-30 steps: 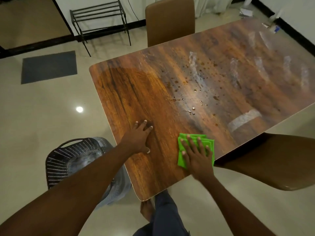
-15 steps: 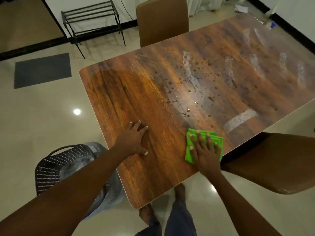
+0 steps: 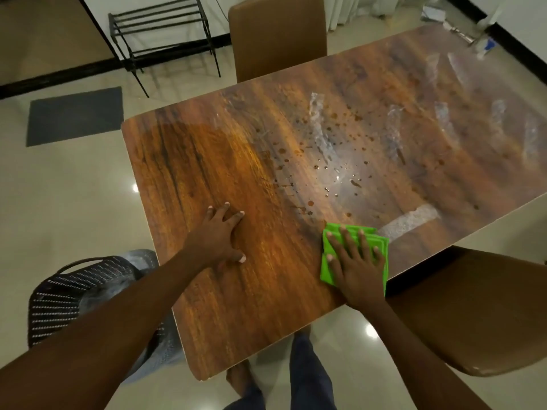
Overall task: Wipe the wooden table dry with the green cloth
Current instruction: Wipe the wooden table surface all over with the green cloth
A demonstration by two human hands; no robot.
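A person leans over a wooden table [image 3: 225, 306]. The right hand [image 3: 356, 263] presses flat, fingers spread, on a folded green cloth [image 3: 327, 269] near the table's right edge (just below scattered water droplets [image 3: 328, 187]). The left hand [image 3: 220, 236] rests open and flat on bare wood, holding nothing. A brown chair [image 3: 473, 315] sits beside the cloth.

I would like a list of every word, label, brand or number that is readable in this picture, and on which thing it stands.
No text can be read.
Green cloth and wooden table: no writing shows.
White and blue item beyond the table's far corner: too small and blurred to read.
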